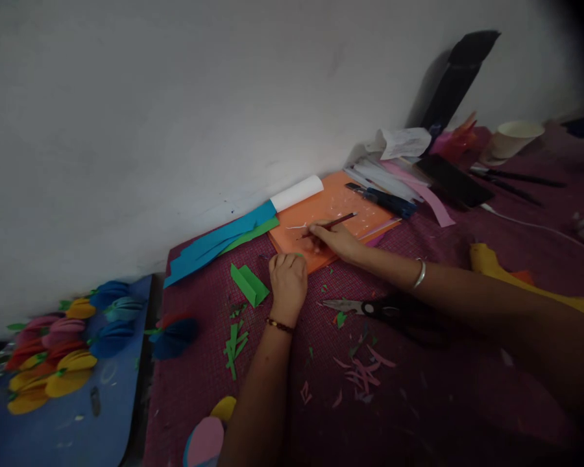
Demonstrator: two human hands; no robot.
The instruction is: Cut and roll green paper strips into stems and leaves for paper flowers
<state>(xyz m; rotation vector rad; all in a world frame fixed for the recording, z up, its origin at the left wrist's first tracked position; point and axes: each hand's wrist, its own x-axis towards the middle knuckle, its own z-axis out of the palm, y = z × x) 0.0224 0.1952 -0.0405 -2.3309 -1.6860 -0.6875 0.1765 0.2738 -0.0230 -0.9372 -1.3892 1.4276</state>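
My right hand (333, 240) is closed around a dark pencil (343, 220), its point directed down at the orange sheets (340, 194). My left hand (288, 279) rests at the near left edge of these sheets with its fingers curled. A bit of green paper (299, 255) shows at its fingertips, mostly hidden by the hand. Just left of that hand lies a folded green paper piece (250, 285), with thin green strips (234, 347) nearer to me. Black-handled scissors (389, 311) lie partly under my right forearm.
Blue paper strips (219, 243) and a white roll (296, 193) lie along the wall. A cutter (382, 198), phone (452, 180), paper cup (513, 139) and yellow glue gun (530, 285) are rightward. Paper-disc ornaments (71, 373) sit on a blue board at left. Pink scraps (363, 373) litter the cloth.
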